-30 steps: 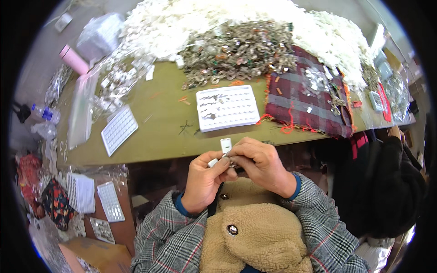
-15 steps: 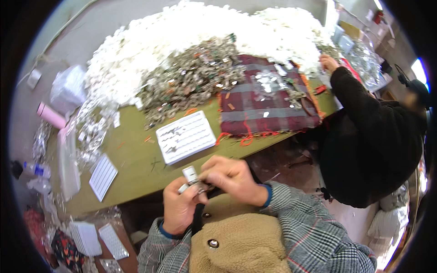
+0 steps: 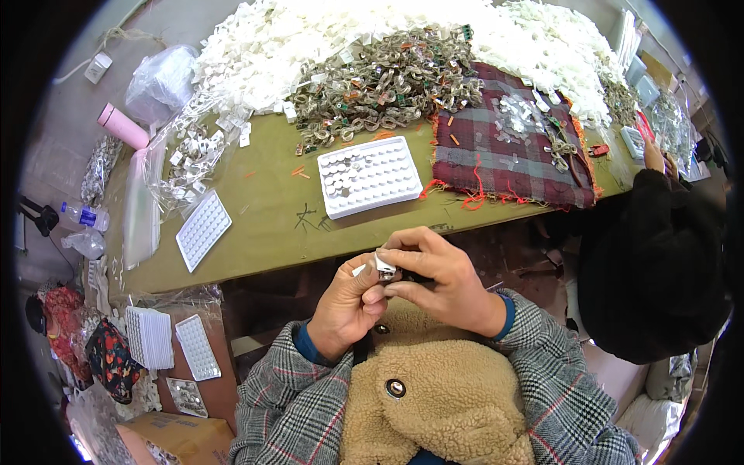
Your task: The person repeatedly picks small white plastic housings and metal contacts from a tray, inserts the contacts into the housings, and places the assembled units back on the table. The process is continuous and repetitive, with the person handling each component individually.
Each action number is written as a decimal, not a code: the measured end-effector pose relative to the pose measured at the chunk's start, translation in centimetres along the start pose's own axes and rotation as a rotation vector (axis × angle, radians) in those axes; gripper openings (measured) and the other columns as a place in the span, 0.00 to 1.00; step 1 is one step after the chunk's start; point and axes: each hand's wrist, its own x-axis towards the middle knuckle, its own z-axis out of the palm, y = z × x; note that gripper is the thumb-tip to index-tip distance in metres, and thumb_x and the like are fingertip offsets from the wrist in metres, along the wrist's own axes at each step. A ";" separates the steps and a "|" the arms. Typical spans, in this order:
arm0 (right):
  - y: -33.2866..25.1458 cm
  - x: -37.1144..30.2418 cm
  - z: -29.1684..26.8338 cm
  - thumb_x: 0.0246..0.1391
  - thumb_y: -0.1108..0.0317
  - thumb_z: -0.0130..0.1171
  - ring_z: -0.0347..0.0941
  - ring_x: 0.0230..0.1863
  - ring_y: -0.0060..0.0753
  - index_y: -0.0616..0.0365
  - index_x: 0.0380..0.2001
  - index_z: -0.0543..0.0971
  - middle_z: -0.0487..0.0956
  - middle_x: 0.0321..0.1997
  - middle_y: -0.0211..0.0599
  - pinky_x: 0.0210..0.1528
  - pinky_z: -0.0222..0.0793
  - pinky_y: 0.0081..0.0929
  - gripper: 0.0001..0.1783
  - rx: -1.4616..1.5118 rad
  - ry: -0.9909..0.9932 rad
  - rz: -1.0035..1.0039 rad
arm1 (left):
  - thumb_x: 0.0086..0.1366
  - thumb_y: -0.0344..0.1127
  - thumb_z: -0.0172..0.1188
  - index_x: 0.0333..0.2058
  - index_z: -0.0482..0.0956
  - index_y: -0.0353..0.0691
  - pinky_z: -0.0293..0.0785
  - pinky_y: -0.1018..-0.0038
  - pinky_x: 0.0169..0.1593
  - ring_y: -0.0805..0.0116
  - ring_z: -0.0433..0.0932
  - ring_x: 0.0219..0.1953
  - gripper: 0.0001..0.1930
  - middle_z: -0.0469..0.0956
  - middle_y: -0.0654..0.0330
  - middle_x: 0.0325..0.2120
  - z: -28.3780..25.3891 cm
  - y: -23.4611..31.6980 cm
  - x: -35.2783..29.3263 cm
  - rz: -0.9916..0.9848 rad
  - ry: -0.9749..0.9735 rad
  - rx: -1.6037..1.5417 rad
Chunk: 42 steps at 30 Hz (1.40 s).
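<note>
My left hand [image 3: 346, 304] and my right hand [image 3: 448, 283] meet in front of my chest, just off the table's near edge. Fingers of both are closed on a small white plastic casing [image 3: 384, 265] with a shiny metal part at its lower end. The fingertips partly hide it, and its exact kind does not show. Beyond them on the table sits a white tray [image 3: 403, 190] with rows of round pegs; small white and silver pieces fill part of its left side.
Heaps of white plastic pieces [image 3: 256, 54] and tangled wired parts [image 3: 380, 85] cover the table's back. A plaid cloth [image 3: 465, 174] holds clear bits. At left are another white tray [image 3: 203, 231], a plastic bag [image 3: 174, 182] and a pink bottle [image 3: 122, 126]. A person in black [image 3: 655, 263] works at right.
My hands have shifted slightly right and closed together around the white casing, which now sits upright between the fingertips. My view has shifted; the other person's arm has moved toward the table's right end.
</note>
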 end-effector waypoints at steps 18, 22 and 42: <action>5.3 -0.6 -1.9 0.41 0.70 0.65 0.72 0.33 0.39 0.67 0.37 0.77 0.78 0.42 0.47 0.36 0.70 0.37 0.17 -0.484 0.095 -0.591 | 0.74 0.44 0.49 0.40 0.70 0.45 0.58 0.86 0.17 0.85 0.61 0.17 0.10 0.71 0.70 0.25 2.2 0.5 3.1 -0.229 0.095 0.162; 6.0 -0.7 -2.3 0.44 0.71 0.69 0.71 0.27 0.36 0.69 0.36 0.77 0.78 0.39 0.46 0.31 0.69 0.33 0.17 -0.439 0.157 -0.545 | 0.74 0.44 0.49 0.42 0.70 0.46 0.58 0.85 0.17 0.85 0.63 0.17 0.10 0.72 0.70 0.26 2.3 0.5 3.4 -0.259 0.172 0.183; 3.6 1.3 -9.8 0.47 0.72 0.66 0.75 0.38 0.39 0.61 0.33 0.79 0.79 0.40 0.40 0.42 0.70 0.37 0.09 -0.502 0.117 -0.241 | 0.70 0.36 0.56 0.47 0.72 0.40 0.70 0.83 0.23 0.76 0.74 0.24 0.11 0.79 0.52 0.36 1.6 0.6 3.7 -0.177 0.022 0.085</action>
